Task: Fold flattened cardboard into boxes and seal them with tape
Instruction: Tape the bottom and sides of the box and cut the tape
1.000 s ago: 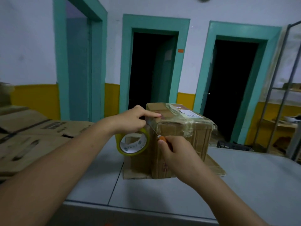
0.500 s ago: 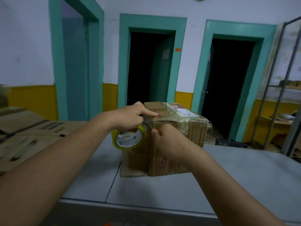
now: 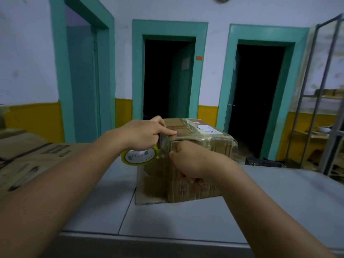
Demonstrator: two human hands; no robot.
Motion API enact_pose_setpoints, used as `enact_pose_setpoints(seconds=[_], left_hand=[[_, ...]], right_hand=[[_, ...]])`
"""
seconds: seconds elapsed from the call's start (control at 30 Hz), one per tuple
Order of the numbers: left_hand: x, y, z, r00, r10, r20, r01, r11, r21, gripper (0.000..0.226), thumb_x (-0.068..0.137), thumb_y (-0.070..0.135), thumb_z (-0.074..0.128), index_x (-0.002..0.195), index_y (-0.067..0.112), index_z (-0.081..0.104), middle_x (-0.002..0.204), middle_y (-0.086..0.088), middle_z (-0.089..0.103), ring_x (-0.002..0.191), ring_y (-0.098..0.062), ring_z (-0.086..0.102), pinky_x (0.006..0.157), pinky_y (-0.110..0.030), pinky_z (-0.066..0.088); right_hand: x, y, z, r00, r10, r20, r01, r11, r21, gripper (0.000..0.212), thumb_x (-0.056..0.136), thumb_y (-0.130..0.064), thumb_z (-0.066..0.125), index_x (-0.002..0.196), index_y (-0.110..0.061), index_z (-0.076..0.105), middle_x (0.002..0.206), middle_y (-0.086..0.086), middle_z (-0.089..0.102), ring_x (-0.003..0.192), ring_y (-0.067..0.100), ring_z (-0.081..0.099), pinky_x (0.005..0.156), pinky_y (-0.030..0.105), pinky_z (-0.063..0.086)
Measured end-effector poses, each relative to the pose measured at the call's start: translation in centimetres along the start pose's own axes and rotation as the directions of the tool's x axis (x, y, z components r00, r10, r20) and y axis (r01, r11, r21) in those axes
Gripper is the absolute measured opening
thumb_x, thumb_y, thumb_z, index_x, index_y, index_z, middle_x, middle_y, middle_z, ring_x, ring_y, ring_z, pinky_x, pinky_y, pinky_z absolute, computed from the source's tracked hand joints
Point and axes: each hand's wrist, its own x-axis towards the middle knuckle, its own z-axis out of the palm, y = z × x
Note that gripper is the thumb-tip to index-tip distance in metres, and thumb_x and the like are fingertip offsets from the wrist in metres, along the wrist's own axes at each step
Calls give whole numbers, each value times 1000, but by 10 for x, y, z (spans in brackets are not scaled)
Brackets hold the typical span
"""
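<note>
A brown cardboard box (image 3: 197, 190) stands on the grey table (image 3: 279, 205), wrapped in clear tape with a white label on top. My left hand (image 3: 143, 134) grips a yellow-rimmed tape roll (image 3: 139, 157) at the box's near left corner, with its index finger pressing the tape onto the top edge. A short strip of tape runs from the roll to the corner. My right hand (image 3: 191, 161) is a closed fist against the same corner, just right of the roll. It holds a small orange cutter, which the fist almost hides.
A flat cardboard piece (image 3: 147, 195) lies under the box. Flattened boxes (image 3: 28, 157) are stacked at the left. A metal shelf rack (image 3: 323, 108) stands at the right, with a black crate (image 3: 260, 162) on the floor beyond the table. Three doorways face me.
My right hand has risen from below the tape roll to the box's corner and closed against the tape strip. The left hand and roll have stayed at the corner.
</note>
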Motion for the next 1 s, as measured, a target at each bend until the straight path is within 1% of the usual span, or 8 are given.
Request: enact_pose_setpoints(seconds=[0.17, 0.33, 0.5, 0.6, 0.67, 0.73, 0.87, 1.0], left_hand=[[0, -4, 3, 1000, 12, -2, -12, 1000, -7, 70, 101, 8, 32, 148, 57, 46, 139, 16, 39, 88, -9, 52, 66, -32, 46], [-3, -11, 12, 998, 29, -59, -30, 999, -16, 67, 104, 12, 33, 149, 59, 42, 136, 18, 38, 82, -7, 51, 63, -29, 41], [-3, -20, 27, 993, 53, -107, -54, 999, 0, 68, 105, 13, 33, 153, 61, 34, 138, 18, 37, 74, -9, 51, 59, -29, 41], [-2, -23, 30, 991, 60, -123, -59, 998, 14, 71, 104, 12, 33, 153, 63, 31, 139, 18, 36, 73, -10, 52, 57, -28, 41], [-1, -24, 31, 989, 72, -130, -69, 997, 26, 72, 104, 12, 33, 154, 64, 26, 140, 16, 35, 71, -11, 51, 55, -28, 41], [-2, -27, 35, 980, 102, -169, -94, 994, 57, 76, 104, 14, 35, 156, 64, 14, 142, 14, 33, 67, -12, 51, 52, -30, 44], [-16, -51, 54, 952, 68, -300, -65, 998, 18, 90, 104, 15, 47, 160, 53, -12, 139, 10, 31, 56, -18, 50, 48, -38, 48], [-34, -72, 96, 961, -48, -273, 33, 998, -58, 100, 101, 16, 60, 158, 59, -11, 136, 7, 33, 62, -17, 57, 53, -40, 57]], right_hand=[[8, 22, 34, 974, -3, 227, 38, 988, -148, 38, 109, -33, 44, 94, -4, 64, 85, 13, 70, 61, 22, 57, 57, 32, 49], [10, 61, 79, 979, -59, 197, 137, 903, -408, 17, 97, -33, 57, 95, -18, 62, 91, 4, 60, 89, 29, 63, 80, 39, 52], [3, 67, 72, 978, -121, 168, 187, 862, -470, 35, 95, -50, 64, 108, -18, 64, 105, 3, 62, 99, 26, 59, 91, 40, 52], [-5, 50, 33, 940, -332, -76, 278, 877, -391, 31, 97, -54, 56, 90, -27, 67, 80, -7, 66, 73, 11, 64, 73, 34, 61], [2, 44, -1, 787, -456, -416, 352, 885, -304, 29, 97, -49, 48, 93, -29, 68, 87, -10, 67, 82, 8, 62, 77, 29, 56], [17, 49, -32, 657, -475, -586, 339, 880, -333, 30, 100, -45, 48, 110, -27, 70, 108, -9, 67, 103, 11, 58, 91, 30, 44], [42, 65, -45, 842, -342, -417, 152, 892, -426, 35, 108, -48, 40, 101, -31, 70, 89, -13, 63, 79, 1, 51, 102, 41, 35], [41, 68, -42, 807, -380, -451, 185, 889, -418, 41, 109, -48, 38, 75, -34, 56, 76, -8, 58, 69, 3, 48, 85, 35, 27]])
